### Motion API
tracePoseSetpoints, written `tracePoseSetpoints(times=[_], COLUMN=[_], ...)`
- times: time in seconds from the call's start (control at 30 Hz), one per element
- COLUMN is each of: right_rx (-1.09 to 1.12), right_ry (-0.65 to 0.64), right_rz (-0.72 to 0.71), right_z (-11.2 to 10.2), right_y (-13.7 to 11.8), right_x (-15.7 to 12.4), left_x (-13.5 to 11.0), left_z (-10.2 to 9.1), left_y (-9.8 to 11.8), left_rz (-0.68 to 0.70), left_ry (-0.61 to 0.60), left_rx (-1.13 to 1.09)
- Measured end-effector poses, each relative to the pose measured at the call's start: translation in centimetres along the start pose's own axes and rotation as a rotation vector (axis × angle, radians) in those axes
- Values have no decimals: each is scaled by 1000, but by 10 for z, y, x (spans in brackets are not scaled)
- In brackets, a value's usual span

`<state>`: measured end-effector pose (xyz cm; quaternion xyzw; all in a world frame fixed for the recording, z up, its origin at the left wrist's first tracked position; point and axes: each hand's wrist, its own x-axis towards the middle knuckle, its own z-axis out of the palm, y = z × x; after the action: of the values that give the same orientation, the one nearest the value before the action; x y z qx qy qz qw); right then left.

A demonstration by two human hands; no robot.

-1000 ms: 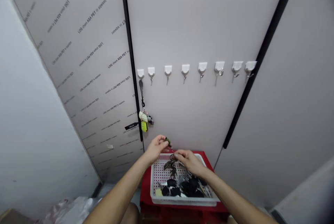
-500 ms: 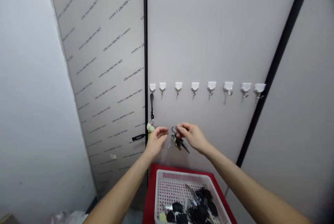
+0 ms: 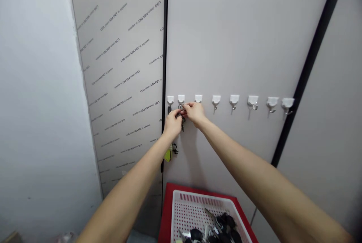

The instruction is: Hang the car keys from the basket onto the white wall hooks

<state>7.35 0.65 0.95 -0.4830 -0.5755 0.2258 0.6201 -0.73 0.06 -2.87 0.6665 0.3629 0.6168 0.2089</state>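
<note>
My right hand [image 3: 195, 113] pinches the ring of a bunch of keys [image 3: 183, 126] right at the second white hook from the left [image 3: 181, 99]. Whether the ring sits over the hook's tip is hidden by my fingers. Close against it, my left hand [image 3: 172, 123] has its fingers closed on the same bunch from the left side. Behind that hand, another set of keys on a black strap [image 3: 169, 109] hangs from the leftmost hook [image 3: 170, 100], with a yellow-green tag [image 3: 168, 155] at its lower end.
More white hooks [image 3: 216, 100] continue in a row to the right across the grey panel. Below, a white perforated basket [image 3: 205, 197] with several black-headed keys [image 3: 226, 222] stands on a red surface [image 3: 167, 213]. A printed panel [image 3: 121, 84] is at the left.
Both hands have risen with the bunch of keys, from below the hooks up to the second hook. My left hand has closed in on the keys. The view has shifted slightly.
</note>
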Motion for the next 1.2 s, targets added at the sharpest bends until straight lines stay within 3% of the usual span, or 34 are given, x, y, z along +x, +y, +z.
tracePoseSetpoints(times=[0.2,0.3,0.37,0.43,0.57,0.67,0.8,1.03,1.2], right_rx=[-58,-96,-140,-210,-385,-541,-668,-849,-877], right_ry=[3,14,-15,-133,-509,-670,-706,-822,-626], right_rz=[-2,-57,-92,-50,115,147,87,159,191], right_z=[0,-14,-29,-45,-71,-81,-86,-79,-72], right_y=[14,26,44,69,128,161,177,179,187], right_x=[4,-10,-32,-67,-157,-213,-243,-233,-228], left_x=[-2,-30,-65,-111,-204,-240,-241,-226,-222], left_z=[-1,-8,-9,-7,2,8,14,25,28], left_y=[-11,-14,-21,-34,-66,-80,-85,-89,-94], left_rz=[-38,17,36,-1,-120,-147,-160,-188,-160], left_ry=[-3,28,-4,-131,-638,-890,-1032,-1054,-1010], left_rx=[45,109,154,193,314,491,695,839,857])
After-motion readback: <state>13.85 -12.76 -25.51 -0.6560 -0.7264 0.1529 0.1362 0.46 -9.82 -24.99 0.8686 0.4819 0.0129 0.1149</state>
